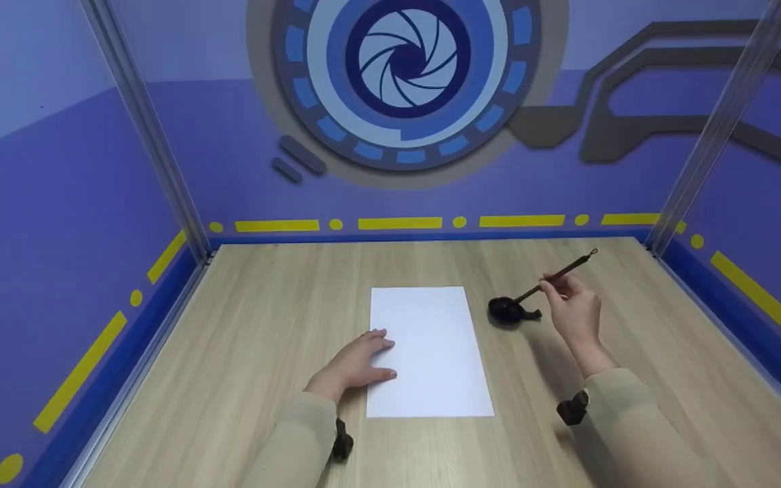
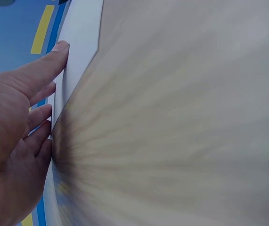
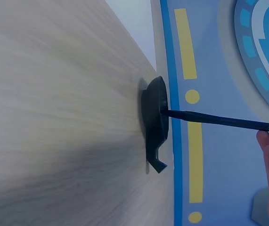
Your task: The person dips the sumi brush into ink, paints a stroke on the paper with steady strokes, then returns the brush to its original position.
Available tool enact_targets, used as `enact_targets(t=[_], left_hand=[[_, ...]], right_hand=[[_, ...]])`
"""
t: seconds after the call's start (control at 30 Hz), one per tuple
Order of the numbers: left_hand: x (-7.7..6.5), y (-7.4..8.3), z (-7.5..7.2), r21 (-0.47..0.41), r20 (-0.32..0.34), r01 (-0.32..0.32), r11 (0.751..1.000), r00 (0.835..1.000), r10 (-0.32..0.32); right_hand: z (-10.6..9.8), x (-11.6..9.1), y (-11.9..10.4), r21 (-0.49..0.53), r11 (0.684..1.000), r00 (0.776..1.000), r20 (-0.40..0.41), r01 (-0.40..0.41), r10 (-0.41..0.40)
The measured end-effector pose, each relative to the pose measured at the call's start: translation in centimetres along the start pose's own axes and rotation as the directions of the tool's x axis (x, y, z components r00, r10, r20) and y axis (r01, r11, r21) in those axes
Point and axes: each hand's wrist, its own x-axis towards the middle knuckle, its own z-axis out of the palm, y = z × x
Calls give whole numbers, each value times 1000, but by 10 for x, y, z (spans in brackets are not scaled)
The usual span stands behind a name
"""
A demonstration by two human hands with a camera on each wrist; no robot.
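Note:
A white sheet of paper (image 1: 431, 352) lies on the wooden table. My left hand (image 1: 356, 359) rests on the sheet's left edge with fingers and thumb spread; the left wrist view shows the hand (image 2: 21, 113) against the paper (image 2: 80, 42). To the right of the sheet is a small black ink dish (image 1: 507, 312) with a short curved handle. My right hand (image 1: 575, 308) pinches a dark brush (image 1: 560, 274) by its shaft, the looped end pointing up and right. In the right wrist view the tip of the brush (image 3: 219, 120) is down in the dish (image 3: 154, 108).
The wooden table (image 1: 262, 305) has a blue-purple wall panel (image 1: 194, 149) behind it and more at both sides. Metal posts (image 1: 153, 135) stand at the back corners. A small black device (image 1: 342, 440) sits at the left wrist, another (image 1: 572, 409) at the right.

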Motion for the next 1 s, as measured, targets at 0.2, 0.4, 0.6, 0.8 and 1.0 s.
enact_targets(t=[0.2,0.4,0.6,0.8,1.0], left_hand=[[0,-1,1,-3,0,6,1000,1000,-6],[1,-1,1,-5,-5,10,1000,1000,-10],[0,-1,1,-2,-6,5,1000,1000,-5],[0,-1,0,18,-3,-25,1000,1000,25],[-1,0,0,20,-5,-20,1000,1000,21]], right_hand=[[2,-4,5,26,999,998,52,-38,37],[-3,-5,6,-14,1000,994,106,-28,29],[-7,-6,10,-33,999,993,121,-3,7],[-9,-2,7,-25,1000,998,68,-1,3],[-7,1,4,70,990,992,-26,-122,124]])
